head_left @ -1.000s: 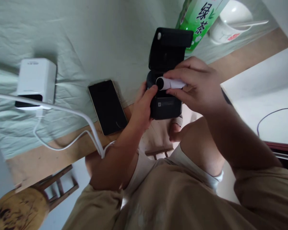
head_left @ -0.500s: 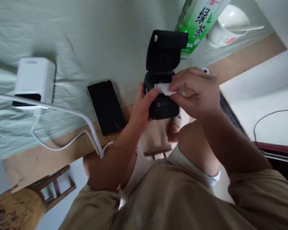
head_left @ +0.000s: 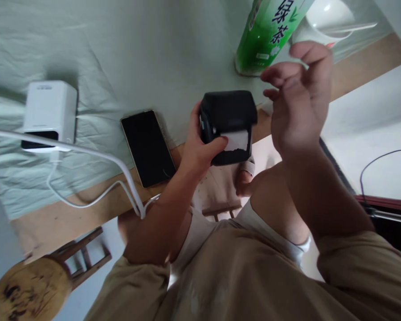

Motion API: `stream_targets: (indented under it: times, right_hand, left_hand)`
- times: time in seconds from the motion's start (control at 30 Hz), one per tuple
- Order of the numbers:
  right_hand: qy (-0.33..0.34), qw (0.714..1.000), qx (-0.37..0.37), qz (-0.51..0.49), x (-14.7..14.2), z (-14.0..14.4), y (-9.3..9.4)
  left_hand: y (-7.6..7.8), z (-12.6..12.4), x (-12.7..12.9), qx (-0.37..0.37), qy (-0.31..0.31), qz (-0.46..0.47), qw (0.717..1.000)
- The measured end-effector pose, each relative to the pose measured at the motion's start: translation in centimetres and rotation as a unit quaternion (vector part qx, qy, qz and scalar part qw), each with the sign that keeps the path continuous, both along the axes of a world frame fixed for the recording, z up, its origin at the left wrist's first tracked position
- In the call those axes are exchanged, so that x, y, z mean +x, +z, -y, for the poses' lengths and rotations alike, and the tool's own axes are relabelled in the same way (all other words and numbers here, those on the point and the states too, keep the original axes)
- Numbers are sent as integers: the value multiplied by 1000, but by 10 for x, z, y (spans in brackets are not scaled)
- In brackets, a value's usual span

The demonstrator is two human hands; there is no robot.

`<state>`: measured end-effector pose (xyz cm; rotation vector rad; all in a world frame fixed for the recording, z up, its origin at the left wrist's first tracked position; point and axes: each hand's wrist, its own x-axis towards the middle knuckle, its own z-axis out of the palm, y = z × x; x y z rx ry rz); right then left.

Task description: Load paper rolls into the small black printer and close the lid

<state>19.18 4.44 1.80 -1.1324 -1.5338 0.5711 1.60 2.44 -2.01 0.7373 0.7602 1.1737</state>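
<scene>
My left hand (head_left: 205, 149) grips a small black portable label printer (head_left: 229, 109) from its left side, just off the table's front edge. The printer's lid is down or nearly so; a gap cannot be ruled out. From under the lid comes a strip of white paper (head_left: 234, 141) with a ragged front edge, and my left thumb lies on its left end. My right hand (head_left: 299, 98) is raised to the right of the printer, apart from it. Its fingers are loosely bent and apart, with nothing between them. A green tea bottle (head_left: 262, 44) stands behind it.
On the cloth-covered table (head_left: 137, 58) lie a black phone (head_left: 149, 149) and a white charger (head_left: 48, 111) with white cables (head_left: 96, 156). A white bowl (head_left: 330, 18) with a utensil across it stands back right. A round wooden stool (head_left: 31, 290) is below left.
The printer's lid has swung down over the paper. My right hand has let go of the paper and moved up and right. My left hand still holds the printer.
</scene>
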Motion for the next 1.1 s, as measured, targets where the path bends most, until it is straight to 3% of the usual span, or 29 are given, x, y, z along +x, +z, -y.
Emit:
stream_targets:
  times: [0.13, 0.23, 0.37, 0.5, 0.8, 1.0, 1.1]
  right_hand:
    - [81, 989, -60, 110, -3, 11, -2]
    - [96, 973, -62, 199, -8, 17, 1]
    - [80, 975, -86, 191, -15, 22, 6]
    - [80, 977, -98, 172, -13, 26, -3]
    - [8, 985, -9, 170, 6, 42, -21]
    - [-40, 986, -14, 162, 5, 37, -6]
    - [-21, 984, -32, 175, 5, 36, 7]
  left_hand:
    - [-5, 1, -3, 47, -31, 18, 998]
    - [-5, 2, -3, 41, -14, 5, 999]
    - [-2, 1, -2, 35, 10, -27, 999]
    - [-2, -1, 0, 18, -2, 19, 1000]
    - [-12, -3, 3, -19, 37, -11, 999]
    - [-8, -4, 1, -8, 42, -33, 999]
    - [-8, -4, 1, -3, 39, -47, 998]
